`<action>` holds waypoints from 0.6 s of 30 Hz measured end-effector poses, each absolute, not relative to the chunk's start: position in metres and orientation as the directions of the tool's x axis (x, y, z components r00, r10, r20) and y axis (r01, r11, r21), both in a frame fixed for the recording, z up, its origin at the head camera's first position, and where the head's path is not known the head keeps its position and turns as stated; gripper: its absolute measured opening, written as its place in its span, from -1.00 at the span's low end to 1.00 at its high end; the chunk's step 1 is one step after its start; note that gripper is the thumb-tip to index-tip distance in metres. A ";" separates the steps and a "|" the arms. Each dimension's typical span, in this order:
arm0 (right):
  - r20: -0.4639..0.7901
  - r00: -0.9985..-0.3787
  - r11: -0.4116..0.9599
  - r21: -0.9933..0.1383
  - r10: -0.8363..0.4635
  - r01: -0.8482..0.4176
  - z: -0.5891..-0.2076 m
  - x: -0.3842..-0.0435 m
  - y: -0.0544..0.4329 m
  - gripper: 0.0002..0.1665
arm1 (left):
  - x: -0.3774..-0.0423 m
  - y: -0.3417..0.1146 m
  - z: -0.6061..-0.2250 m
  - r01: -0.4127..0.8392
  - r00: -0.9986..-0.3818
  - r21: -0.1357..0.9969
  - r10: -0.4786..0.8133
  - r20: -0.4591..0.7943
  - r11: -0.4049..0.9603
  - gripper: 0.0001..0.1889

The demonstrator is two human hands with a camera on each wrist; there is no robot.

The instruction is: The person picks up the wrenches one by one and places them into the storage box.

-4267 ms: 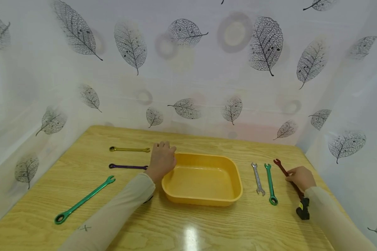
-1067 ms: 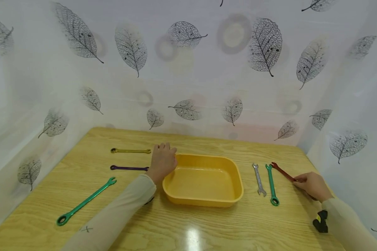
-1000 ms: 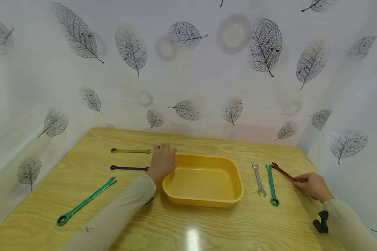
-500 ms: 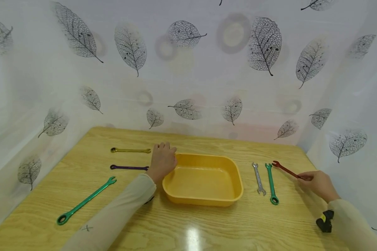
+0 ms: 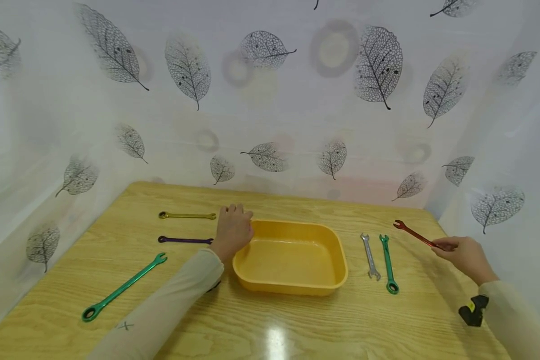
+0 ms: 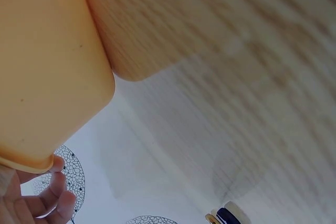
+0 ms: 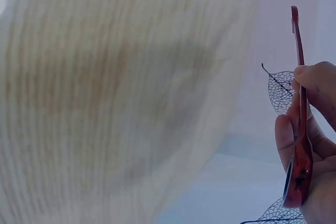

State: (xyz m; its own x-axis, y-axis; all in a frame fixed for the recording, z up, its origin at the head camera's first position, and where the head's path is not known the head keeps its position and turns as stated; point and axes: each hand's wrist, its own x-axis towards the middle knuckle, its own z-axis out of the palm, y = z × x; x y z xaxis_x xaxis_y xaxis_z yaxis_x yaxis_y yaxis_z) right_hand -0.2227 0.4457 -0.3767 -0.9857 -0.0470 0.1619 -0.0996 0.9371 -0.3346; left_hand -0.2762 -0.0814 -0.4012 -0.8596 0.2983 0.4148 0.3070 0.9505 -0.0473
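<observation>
My right hand [image 5: 469,256] pinches a red combination wrench [image 5: 416,235] at the right of the table, its open end pointing up and left. The right wrist view shows the wrench [image 7: 302,150] between thumb and fingers, ring end near the palm, held above the tabletop. At the far left corner of a yellow plastic basin [image 5: 292,290], my left hand [image 5: 232,231] grips the rim. In the left wrist view, fingers [image 6: 59,203] curl at the basin's edge. Left of the right hand lie a green wrench [image 5: 389,262] and a silver open-end wrench [image 5: 369,256].
On the left of the wooden table [image 5: 270,330] lie a gold wrench [image 5: 186,216], a purple wrench [image 5: 185,240] and a long green wrench [image 5: 126,285]. A leaf-patterned sheet [image 5: 292,115] hangs behind and along both sides.
My right hand has lifted the red wrench off the table and moved up and right with it; earlier it lay there with the hand on it. The left hand and basin have stayed put.
</observation>
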 end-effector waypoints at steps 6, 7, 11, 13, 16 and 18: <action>0.220 -0.971 0.932 -0.325 -0.088 -0.158 -0.367 -0.227 0.438 -0.69 | -0.276 -0.082 -0.401 0.306 -0.856 -0.051 0.298 0.422 0.951 -0.82; 0.227 -0.969 0.930 -0.326 -0.097 -0.169 -0.365 -0.228 0.436 -0.69 | -0.277 -0.082 -0.402 0.306 -0.855 -0.054 0.299 0.424 0.951 -0.82; 0.237 -0.964 0.921 -0.335 -0.120 -0.197 -0.355 -0.232 0.426 -0.69 | -0.277 -0.082 -0.402 0.301 -0.851 -0.075 0.303 0.428 0.951 -0.82; 0.237 -0.962 0.919 -0.334 -0.133 -0.209 -0.350 -0.234 0.420 -0.70 | -0.276 -0.082 -0.402 0.300 -0.851 -0.083 0.305 0.426 0.950 -0.82; 0.223 -0.964 0.913 -0.346 -0.142 -0.215 -0.342 -0.237 0.409 -0.69 | -0.276 -0.082 -0.402 0.295 -0.853 -0.094 0.306 0.423 0.951 -0.82; 0.209 -0.967 0.909 -0.359 -0.143 -0.212 -0.338 -0.239 0.401 -0.67 | -0.275 -0.082 -0.402 0.293 -0.851 -0.095 0.305 0.427 0.951 -0.81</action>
